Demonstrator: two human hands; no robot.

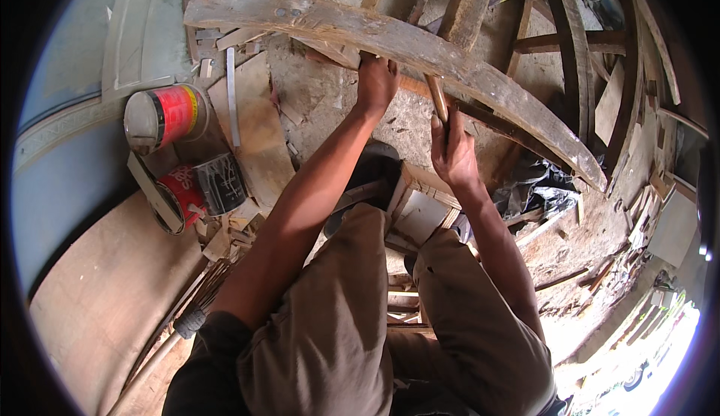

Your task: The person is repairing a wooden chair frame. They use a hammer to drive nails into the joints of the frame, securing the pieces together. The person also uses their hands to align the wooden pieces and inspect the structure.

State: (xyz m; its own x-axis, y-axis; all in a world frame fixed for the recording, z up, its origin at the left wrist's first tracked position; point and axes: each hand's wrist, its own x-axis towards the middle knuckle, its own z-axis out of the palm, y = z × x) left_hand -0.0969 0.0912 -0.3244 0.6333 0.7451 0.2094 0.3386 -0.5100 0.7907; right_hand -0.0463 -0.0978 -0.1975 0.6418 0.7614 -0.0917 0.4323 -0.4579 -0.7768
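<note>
A rough floor with many wood pieces

The floor is pale, rough and dusty, and its bare part is seen best at the upper centre of the frame. In the upper left, many small wood scraps are lying on it in disorder. Below them lies a flat brown sheet, and along it there is 1 thin pale strip. At the left stand or lie 3 containers, red and black in colour; their exact support is difficult to see. Right of centre, crumpled black plastic rests on the floor. Toward the right edge, more broken wood is scattered near a pale panel.
</note>
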